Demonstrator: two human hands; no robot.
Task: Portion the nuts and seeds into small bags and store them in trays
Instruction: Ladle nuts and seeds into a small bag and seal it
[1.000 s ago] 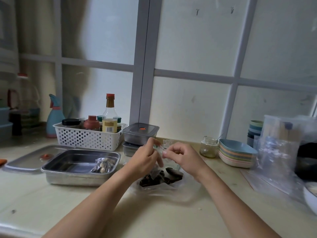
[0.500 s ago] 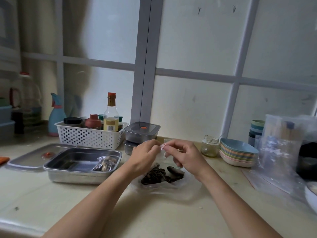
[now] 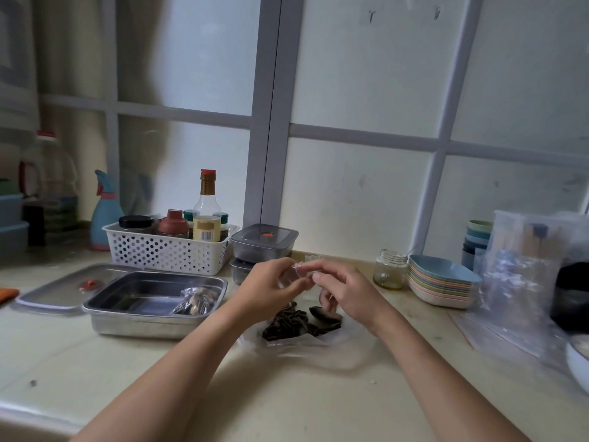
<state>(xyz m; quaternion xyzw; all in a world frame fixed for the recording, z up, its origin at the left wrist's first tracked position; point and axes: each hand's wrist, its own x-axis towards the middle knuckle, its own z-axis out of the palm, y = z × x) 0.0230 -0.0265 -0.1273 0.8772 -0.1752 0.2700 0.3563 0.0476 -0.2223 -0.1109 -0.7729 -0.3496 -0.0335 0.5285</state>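
Together, both hands — left hand (image 3: 269,290), right hand (image 3: 345,290) — pinch small bag (image 3: 294,275).

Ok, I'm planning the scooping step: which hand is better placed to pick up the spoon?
Probably the right hand: the spoon lies just beneath it beside the seeds, while the left hand pinches the small bag and can hold it.

I find passing room along the near counter (image 3: 95,374); the steel tray (image 3: 143,327) blocks the left, stacked bowls (image 3: 439,287) and plastic bags (image 3: 516,282) crowd the right, lidded containers (image 3: 264,242) behind.
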